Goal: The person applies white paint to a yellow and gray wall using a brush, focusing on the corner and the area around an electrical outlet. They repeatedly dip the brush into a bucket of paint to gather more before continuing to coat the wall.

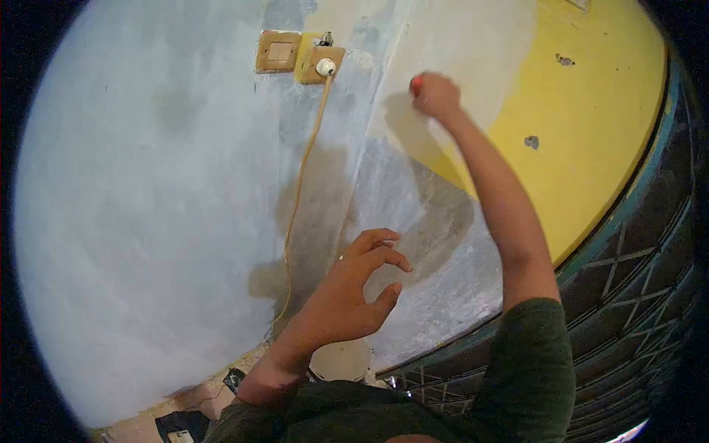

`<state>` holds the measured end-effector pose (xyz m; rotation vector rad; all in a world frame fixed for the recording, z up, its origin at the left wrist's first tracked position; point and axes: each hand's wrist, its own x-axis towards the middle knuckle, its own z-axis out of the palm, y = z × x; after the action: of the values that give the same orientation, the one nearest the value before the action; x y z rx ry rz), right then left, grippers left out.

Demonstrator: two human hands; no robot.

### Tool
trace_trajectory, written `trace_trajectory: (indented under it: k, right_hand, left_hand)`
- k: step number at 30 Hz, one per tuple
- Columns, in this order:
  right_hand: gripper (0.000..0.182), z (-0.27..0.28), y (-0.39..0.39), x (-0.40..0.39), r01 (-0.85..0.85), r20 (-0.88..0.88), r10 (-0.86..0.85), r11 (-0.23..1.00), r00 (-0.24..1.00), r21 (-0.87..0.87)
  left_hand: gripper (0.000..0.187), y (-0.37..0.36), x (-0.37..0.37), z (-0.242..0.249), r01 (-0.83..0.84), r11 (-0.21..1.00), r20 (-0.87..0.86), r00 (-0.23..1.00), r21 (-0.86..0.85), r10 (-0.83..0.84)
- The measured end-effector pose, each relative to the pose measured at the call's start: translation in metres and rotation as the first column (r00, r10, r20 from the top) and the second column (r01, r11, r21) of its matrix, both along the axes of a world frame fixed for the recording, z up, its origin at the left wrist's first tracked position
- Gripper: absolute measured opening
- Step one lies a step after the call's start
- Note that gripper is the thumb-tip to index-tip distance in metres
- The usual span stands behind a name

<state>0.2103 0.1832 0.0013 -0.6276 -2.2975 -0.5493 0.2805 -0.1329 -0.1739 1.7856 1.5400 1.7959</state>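
My right hand (437,96) is raised near the wall, its fingers wrapped round a small red object (416,86), mostly hidden in the fist. It is beside the edge between whitish paint and the yellow wall area (583,111). Lower down, my left hand (362,284) is held in front of the grey patch of wall (436,244), fingers apart and curved, with nothing in them. A pale cable (300,177) hangs to the left of my left hand from a white plug (325,67) in a wall socket (336,55).
A light switch (279,51) sits left of the socket. The dark metal lattice (620,273) runs along the right side. Below are a round pale container (341,359), partly hidden by my left arm, and a black item (181,426) on the floor.
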Motion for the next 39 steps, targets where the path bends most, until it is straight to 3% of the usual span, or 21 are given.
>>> trace_trajectory:
  k: [2,4,7,9,11,12,14,15,17,18,20,21,23,25,27,30,31,35,37,38,39]
  right_hand:
    - [0.014,0.052,-0.020,0.023,0.007,0.038,-0.011,0.994,0.999,0.107]
    - [0.011,0.081,-0.036,0.042,-0.008,0.009,0.005,0.932,1.000,0.362]
    - [0.014,0.088,-0.041,0.060,0.041,-0.055,-0.018,0.894,0.998,0.445]
    - [0.009,0.062,-0.013,0.057,0.008,-0.022,0.004,0.856,1.000,0.517]
    - [0.009,0.008,0.028,0.043,-0.141,0.189,0.042,0.822,0.981,0.552]
    - [0.014,-0.027,0.033,0.039,-0.110,0.159,0.012,0.773,0.987,0.625]
    - [0.014,-0.095,0.034,0.029,-0.118,0.226,-0.026,0.793,0.974,0.598]
    - [0.014,-0.127,0.033,0.027,-0.081,0.169,-0.057,0.700,0.984,0.710]
    - [0.016,-0.169,0.015,0.030,-0.157,0.323,-0.032,0.826,0.946,0.542]
    - [0.016,-0.180,0.009,0.033,-0.160,0.322,-0.028,0.826,0.946,0.540]
    - [0.013,-0.191,-0.002,0.032,-0.171,0.515,0.076,0.976,0.854,0.139]
    - [0.013,-0.175,-0.017,0.033,-0.180,0.515,0.083,0.974,0.853,0.140]
    - [0.015,-0.133,-0.035,0.046,-0.062,0.526,0.095,0.995,0.845,-0.080]
    - [0.024,-0.096,-0.013,0.042,-0.017,0.328,0.015,1.000,0.945,0.003]
    - [0.028,-0.024,-0.009,0.048,0.079,0.274,-0.089,0.996,0.958,0.044]
    - [0.029,0.063,-0.003,0.050,0.183,-0.047,-0.182,0.983,0.982,0.017]
    - [0.025,0.082,-0.010,0.053,0.174,-0.099,-0.165,0.980,0.981,0.098]
    - [0.013,0.103,-0.050,0.072,0.145,-0.021,-0.146,0.937,0.989,0.319]
    - [0.008,0.082,-0.019,0.065,0.053,-0.061,-0.019,0.773,0.998,0.632]
    - [0.006,0.060,-0.008,0.061,0.116,-0.040,-0.114,0.793,0.993,0.598]
    - [0.006,0.036,0.011,0.058,0.050,0.028,-0.080,0.817,0.996,0.575]
  left_hand:
    - [0.026,0.006,0.002,-0.001,-0.038,0.999,-0.064,0.997,0.034,0.040]
    - [0.028,0.012,0.003,-0.004,-0.026,0.998,-0.071,0.997,0.055,0.030]
    - [0.029,0.025,0.006,-0.010,0.009,0.998,-0.074,0.997,0.066,-0.005]
    - [0.030,0.031,0.010,-0.010,0.040,0.998,-0.070,0.997,0.058,-0.036]
    - [0.029,0.035,0.013,-0.008,0.088,0.996,-0.063,0.994,0.027,-0.087]
    - [0.029,0.035,0.015,-0.009,0.098,0.995,-0.064,0.993,0.022,-0.096]
    - [0.028,0.036,0.016,-0.010,0.104,0.994,-0.058,0.993,0.018,-0.103]
    - [0.028,0.035,0.016,-0.011,0.107,0.994,-0.058,0.993,0.015,-0.106]
    - [0.027,0.032,0.013,-0.015,0.087,0.996,-0.071,0.994,0.009,-0.086]
    - [0.027,0.028,0.012,-0.015,0.083,0.997,-0.072,0.994,0.007,-0.083]
    - [0.027,0.017,0.009,-0.013,0.034,0.999,-0.091,0.995,-0.003,-0.034]
    - [0.027,0.014,0.005,-0.014,0.025,1.000,-0.091,0.996,-0.001,-0.025]
    - [0.027,0.007,0.001,-0.017,0.009,1.000,-0.056,0.998,0.005,-0.009]
    - [0.027,0.004,0.000,-0.017,0.006,1.000,-0.032,0.999,0.001,-0.006]
    - [0.027,0.002,0.000,-0.016,0.008,1.000,-0.012,1.000,-0.007,-0.008]
    - [0.027,0.005,0.002,-0.013,-0.013,1.000,-0.064,0.998,0.028,0.015]
    - [0.028,0.008,0.002,-0.013,-0.006,1.000,-0.071,0.997,0.023,0.007]
    - [0.028,0.021,0.003,-0.014,0.031,0.999,-0.080,0.996,0.029,-0.029]
    - [0.028,0.026,0.004,-0.015,0.050,0.998,-0.066,0.997,0.023,-0.048]
    - [0.027,0.028,0.004,-0.015,0.064,0.998,-0.052,0.997,0.016,-0.063]
    - [0.027,0.030,0.004,-0.014,0.069,0.998,-0.055,0.996,0.012,-0.068]
